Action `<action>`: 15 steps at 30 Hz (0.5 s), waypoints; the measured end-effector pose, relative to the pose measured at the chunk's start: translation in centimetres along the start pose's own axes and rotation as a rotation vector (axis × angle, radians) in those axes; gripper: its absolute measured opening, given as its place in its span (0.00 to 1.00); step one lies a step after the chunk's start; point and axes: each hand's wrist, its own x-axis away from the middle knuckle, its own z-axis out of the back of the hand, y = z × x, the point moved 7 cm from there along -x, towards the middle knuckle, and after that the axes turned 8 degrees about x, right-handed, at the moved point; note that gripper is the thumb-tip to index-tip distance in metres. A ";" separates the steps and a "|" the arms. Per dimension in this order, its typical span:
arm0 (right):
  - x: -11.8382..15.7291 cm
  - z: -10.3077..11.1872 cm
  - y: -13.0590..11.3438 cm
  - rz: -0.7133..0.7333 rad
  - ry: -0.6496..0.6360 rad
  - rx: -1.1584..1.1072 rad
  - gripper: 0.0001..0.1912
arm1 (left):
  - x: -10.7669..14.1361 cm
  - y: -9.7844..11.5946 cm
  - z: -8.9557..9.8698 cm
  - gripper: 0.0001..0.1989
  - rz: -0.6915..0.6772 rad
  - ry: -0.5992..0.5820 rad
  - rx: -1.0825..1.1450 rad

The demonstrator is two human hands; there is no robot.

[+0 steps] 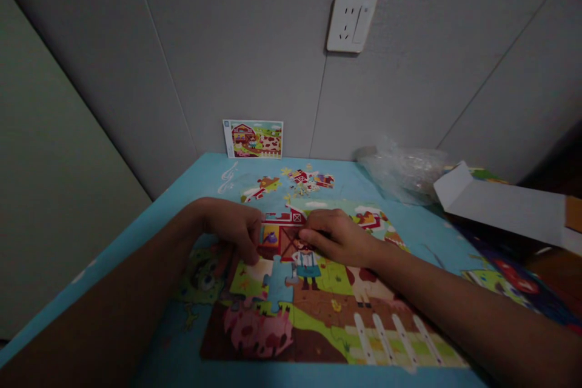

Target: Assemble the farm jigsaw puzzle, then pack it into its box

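On a light-blue table (195,179) lies a partly built farm jigsaw (318,321), directly in front of the seated-side edge; take its middle as the centre of the clock. A pink pig fills its eight o'clock corner, a white fence runs along five o'clock, and at nine o'clock a piece-shaped gap shows blue tabletop.

The person's left hand (234,227) comes in at ten o'clock, touching the puzzle beside the red barn. Its fingers are curled inward, close together; I cannot tell whether they pinch a piece. The right hand (341,236) rests on the puzzle at twelve, fingers bent and pressed together, thumb reaching left above the printed farmer; its fingertips are hidden.

Loose pieces (313,180) lie in a cluster beyond, at twelve. A picture card (257,138) leans against the wall at eleven. Clear plastic (402,173) sits crumpled at one, beside an open box (504,200) at two.
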 end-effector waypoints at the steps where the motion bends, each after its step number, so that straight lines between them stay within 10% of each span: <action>1: 0.0 0.0 0.0 0.004 0.001 0.000 0.17 | 0.3 -0.3 0.2 0.14 0.029 0.000 -0.003; 15: 0.0 -0.3 0.1 -0.012 -0.019 0.003 0.17 | 1.6 -0.9 0.9 0.14 0.069 0.044 -0.017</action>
